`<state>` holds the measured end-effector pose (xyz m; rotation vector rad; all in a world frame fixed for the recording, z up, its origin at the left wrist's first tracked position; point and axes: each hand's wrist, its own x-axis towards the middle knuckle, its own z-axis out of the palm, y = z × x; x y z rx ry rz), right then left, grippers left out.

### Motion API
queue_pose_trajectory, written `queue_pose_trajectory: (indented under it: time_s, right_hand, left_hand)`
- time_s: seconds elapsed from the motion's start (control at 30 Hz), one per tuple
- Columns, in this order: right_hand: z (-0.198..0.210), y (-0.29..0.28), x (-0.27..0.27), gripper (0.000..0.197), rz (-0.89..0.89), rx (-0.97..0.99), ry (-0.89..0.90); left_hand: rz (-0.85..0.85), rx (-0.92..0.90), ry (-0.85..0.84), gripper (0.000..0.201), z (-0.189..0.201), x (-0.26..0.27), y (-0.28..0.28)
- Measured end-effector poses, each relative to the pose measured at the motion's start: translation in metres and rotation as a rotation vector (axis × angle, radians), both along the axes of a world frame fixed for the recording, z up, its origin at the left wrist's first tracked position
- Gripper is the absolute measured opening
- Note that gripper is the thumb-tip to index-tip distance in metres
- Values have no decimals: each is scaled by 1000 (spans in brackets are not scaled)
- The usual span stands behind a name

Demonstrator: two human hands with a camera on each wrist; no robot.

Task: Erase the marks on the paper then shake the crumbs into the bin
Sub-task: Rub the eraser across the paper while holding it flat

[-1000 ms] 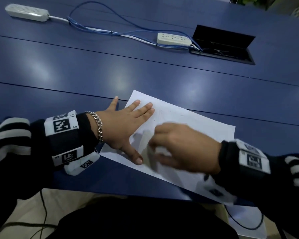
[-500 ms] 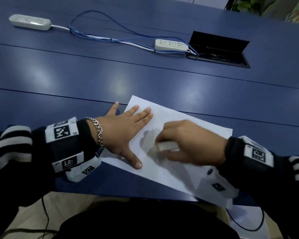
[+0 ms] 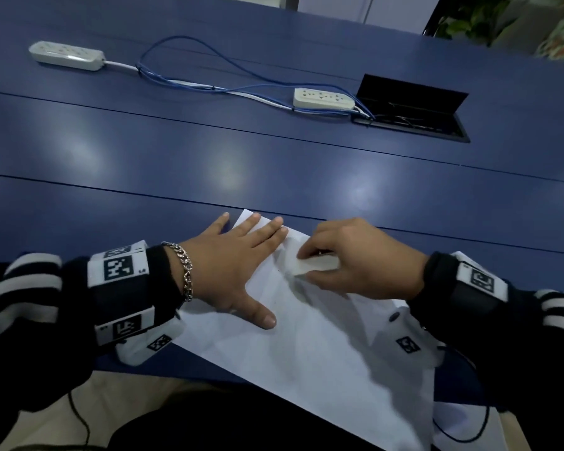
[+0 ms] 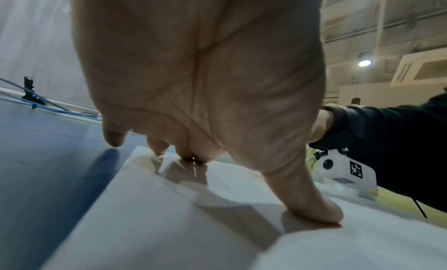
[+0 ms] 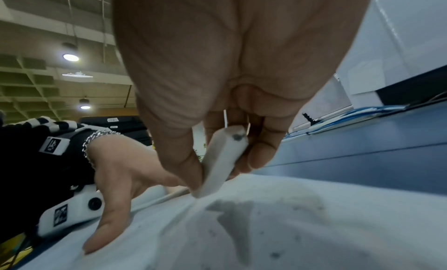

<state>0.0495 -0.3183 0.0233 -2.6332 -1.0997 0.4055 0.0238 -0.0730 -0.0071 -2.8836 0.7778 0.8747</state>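
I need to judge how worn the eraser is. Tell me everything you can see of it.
The eraser is a small white block, matt and rubbery looking, with rounded edges. Its upper end carries a dark grey smudge. The right hand pinches it between thumb and fingers, tilted, with its lower end pressed on the white paper, close to the left hand that lies flat on the sheet. Dark crumbs dot the paper near it.

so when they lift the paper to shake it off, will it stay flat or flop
Likely floppy: the paper is one thin sheet, and its near corner already hangs past the table edge. It probably slides easily too, since the left hand lies flat on it while the right hand rubs the eraser. The crumbs look loose, so tilting could spill them early.
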Motion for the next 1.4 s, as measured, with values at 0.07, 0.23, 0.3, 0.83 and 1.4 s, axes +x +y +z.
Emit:
queue_pose_trajectory:
  time_s: [0.07,0.23,0.3,0.83,1.4]
  right_hand:
    - [-6,11,1,30,43,21,-15]
    - [-2,15,25,29,-42,-10,-117]
    - [0,18,13,31,33,-28,-65]
    - [11,23,13,30,18,-106,-68]
    - [22,-54,-6,37,-181,-136,5]
  left_hand:
    - [-1,20,-5,145,1,0,-1]
    - [2,42,5,146,-1,2,-1]
    - [-2,52,2,147,-1,3,-2]
    - [-2,95,8,148,3,2,-6]
    - [-142,64,-44,145,4,34,-1]
